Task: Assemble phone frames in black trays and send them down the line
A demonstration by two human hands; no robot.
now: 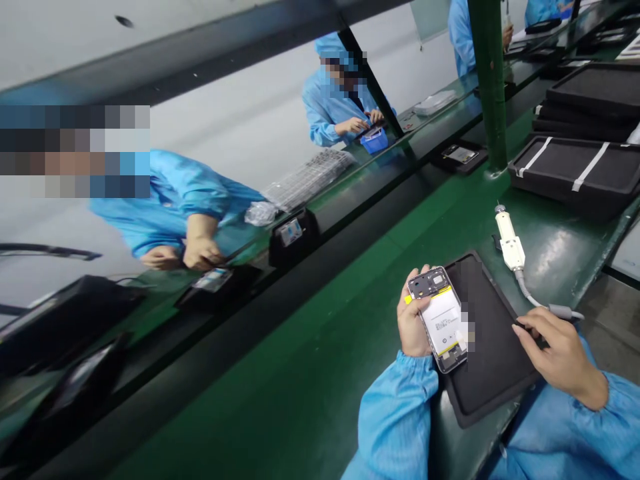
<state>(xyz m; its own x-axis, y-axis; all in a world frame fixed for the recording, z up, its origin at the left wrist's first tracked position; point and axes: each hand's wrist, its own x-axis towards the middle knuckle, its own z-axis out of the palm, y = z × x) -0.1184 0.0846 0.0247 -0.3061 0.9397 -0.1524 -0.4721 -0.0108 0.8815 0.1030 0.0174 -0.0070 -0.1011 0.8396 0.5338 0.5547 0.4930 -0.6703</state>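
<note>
My left hand [414, 327] is wrapped round an opened smartphone [443, 319], tilted, with its white battery and inner boards facing me. A yellow tab sticks out at the phone's left edge. Beneath and beside the phone lies a black foam tray [493, 353], on the near edge of the bench. Over that tray's right side, my right hand [557, 347] is closed in a pinch; a small dark bit shows at the fingertips, too small to name. Beyond the right hand, a white electric screwdriver [511, 243] with a grey cable rests on the bench.
Stacked black trays [575, 170] with white straps stand at the far right. A green post [490, 93] rises from the green bench [300, 360]. Along the dark conveyor [345, 230] sit trays with phones [460, 155]. Co-workers in blue [325, 100] work across it.
</note>
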